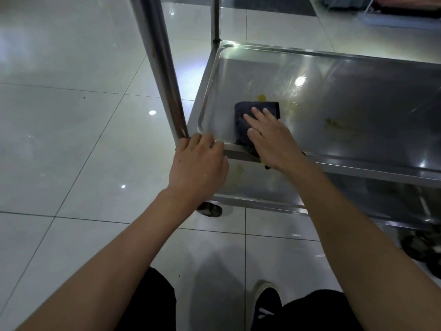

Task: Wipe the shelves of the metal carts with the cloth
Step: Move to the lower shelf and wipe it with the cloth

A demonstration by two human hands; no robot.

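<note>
A dark folded cloth (248,113) lies on the middle shelf (358,96) of a steel cart, near its left front corner. My right hand (272,137) presses flat on the cloth with straight fingers. Yellow stains (334,123) mark the shelf to the right of the cloth, and one spot (261,97) sits just beyond it. My left hand (198,163) grips the shelf's front corner at the foot of the cart's upright post (164,68). A lower shelf (262,187) shows beneath, also faintly stained.
The cart stands on a glossy white tiled floor (71,115), with a castor wheel (211,209) under the near corner. A second post (215,20) rises at the far left corner. My shoe (267,304) and dark trousers are at the bottom.
</note>
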